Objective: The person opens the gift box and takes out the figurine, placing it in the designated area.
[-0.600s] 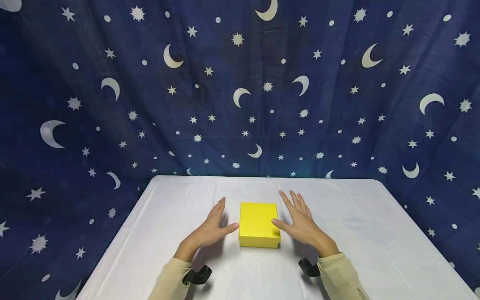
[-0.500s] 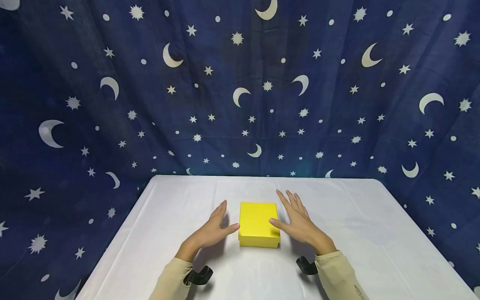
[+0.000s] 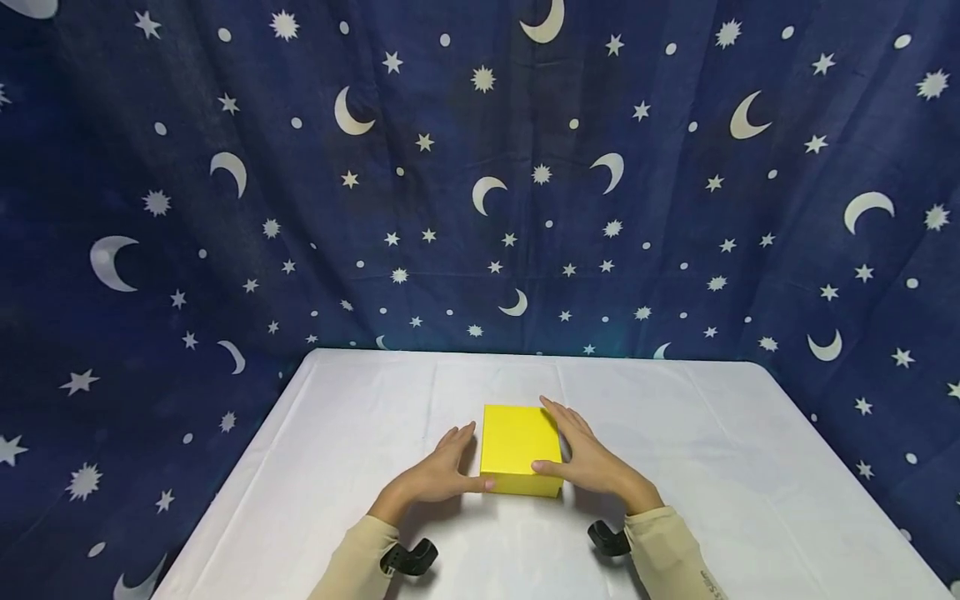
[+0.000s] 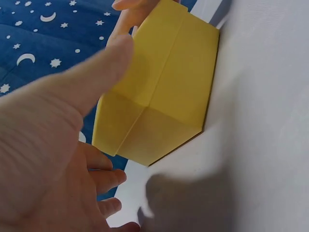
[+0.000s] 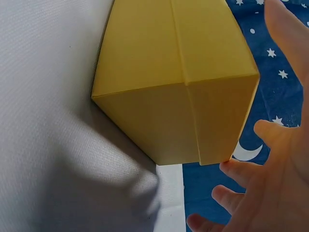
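Note:
A yellow lidded box [image 3: 520,437] sits on the white table at the centre of the head view. Beside its left side is my left hand [image 3: 438,475], fingers extended forward, with the thumb near the box's front left corner. On the other side, my right hand [image 3: 596,464] reaches along the right edge, its thumb over the front part of the lid. The left wrist view shows the lid seam on the yellow box [image 4: 178,77] and a gap between the left fingers and its side. In the right wrist view, spread fingers [image 5: 239,171] lie close to the lid's edge; contact is unclear.
White cloth covers the table [image 3: 360,408] around the box. Behind and to the sides hangs a dark blue curtain [image 3: 450,225] printed with moons and stars. A black wrist strap piece [image 3: 409,557] hangs under the left sleeve, and another black piece [image 3: 608,539] under the right.
Both hands have moved inward, closer to the box, and the left one also slightly nearer the front. The box has stayed in place on the table.

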`<action>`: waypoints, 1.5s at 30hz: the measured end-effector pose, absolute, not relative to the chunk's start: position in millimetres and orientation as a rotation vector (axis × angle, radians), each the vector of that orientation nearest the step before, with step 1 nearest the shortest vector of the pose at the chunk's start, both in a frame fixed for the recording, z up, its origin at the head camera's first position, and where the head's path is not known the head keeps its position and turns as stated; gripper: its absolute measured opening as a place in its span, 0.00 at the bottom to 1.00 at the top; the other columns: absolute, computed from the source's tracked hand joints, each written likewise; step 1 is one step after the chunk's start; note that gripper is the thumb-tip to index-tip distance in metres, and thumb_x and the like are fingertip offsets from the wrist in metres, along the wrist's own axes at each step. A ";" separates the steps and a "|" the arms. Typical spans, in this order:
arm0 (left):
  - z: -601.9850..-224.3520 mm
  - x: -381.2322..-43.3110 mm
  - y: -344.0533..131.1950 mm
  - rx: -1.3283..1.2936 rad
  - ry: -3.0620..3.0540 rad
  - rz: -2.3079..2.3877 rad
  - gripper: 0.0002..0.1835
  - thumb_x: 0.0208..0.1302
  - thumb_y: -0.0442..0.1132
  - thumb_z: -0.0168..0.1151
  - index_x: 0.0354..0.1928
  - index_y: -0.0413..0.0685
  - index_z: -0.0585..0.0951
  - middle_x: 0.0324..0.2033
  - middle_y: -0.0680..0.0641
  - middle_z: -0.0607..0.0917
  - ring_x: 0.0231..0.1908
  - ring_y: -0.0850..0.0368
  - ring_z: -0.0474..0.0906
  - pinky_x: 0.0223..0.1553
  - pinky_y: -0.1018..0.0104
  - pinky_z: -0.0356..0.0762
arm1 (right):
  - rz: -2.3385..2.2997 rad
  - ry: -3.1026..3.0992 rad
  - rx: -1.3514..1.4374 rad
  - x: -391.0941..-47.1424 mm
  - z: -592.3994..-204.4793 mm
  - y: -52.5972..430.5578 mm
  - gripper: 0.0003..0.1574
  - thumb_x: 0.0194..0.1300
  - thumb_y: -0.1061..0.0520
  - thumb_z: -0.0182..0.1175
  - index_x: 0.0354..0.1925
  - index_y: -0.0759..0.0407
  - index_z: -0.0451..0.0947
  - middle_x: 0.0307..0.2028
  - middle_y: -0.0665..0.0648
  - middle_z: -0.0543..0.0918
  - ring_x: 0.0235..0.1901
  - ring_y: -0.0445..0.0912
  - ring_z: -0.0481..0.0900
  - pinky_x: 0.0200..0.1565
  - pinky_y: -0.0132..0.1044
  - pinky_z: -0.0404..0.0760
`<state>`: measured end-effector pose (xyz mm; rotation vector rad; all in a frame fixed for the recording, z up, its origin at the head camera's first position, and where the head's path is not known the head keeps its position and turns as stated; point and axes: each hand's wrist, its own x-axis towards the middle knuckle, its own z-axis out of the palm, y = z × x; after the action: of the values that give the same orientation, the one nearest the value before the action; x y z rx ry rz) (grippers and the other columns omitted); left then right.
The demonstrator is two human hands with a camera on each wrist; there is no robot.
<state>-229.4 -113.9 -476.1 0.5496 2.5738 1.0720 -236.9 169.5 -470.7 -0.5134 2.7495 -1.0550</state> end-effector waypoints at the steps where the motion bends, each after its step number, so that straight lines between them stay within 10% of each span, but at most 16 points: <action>1: -476.5 -229.5 -113.2 0.560 2.574 1.074 0.60 0.57 0.61 0.72 0.79 0.36 0.51 0.79 0.35 0.55 0.80 0.33 0.41 0.76 0.32 0.47 | -1.057 2.749 -0.524 -236.9 -469.9 170.1 0.67 0.57 0.30 0.68 0.82 0.41 0.42 0.82 0.59 0.48 0.80 0.65 0.42 0.71 0.76 0.50; 45: -485.9 -234.4 -114.3 0.615 2.566 1.096 0.53 0.58 0.51 0.75 0.79 0.45 0.56 0.77 0.37 0.61 0.77 0.30 0.51 0.74 0.32 0.53 | -1.207 2.478 -0.621 -246.3 -481.3 184.1 0.79 0.47 0.42 0.80 0.82 0.44 0.39 0.82 0.65 0.38 0.80 0.66 0.37 0.73 0.74 0.43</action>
<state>-234.4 -114.3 -485.9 0.6146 2.5655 1.0957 -246.3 184.1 -481.3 -0.6206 2.4778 -1.2075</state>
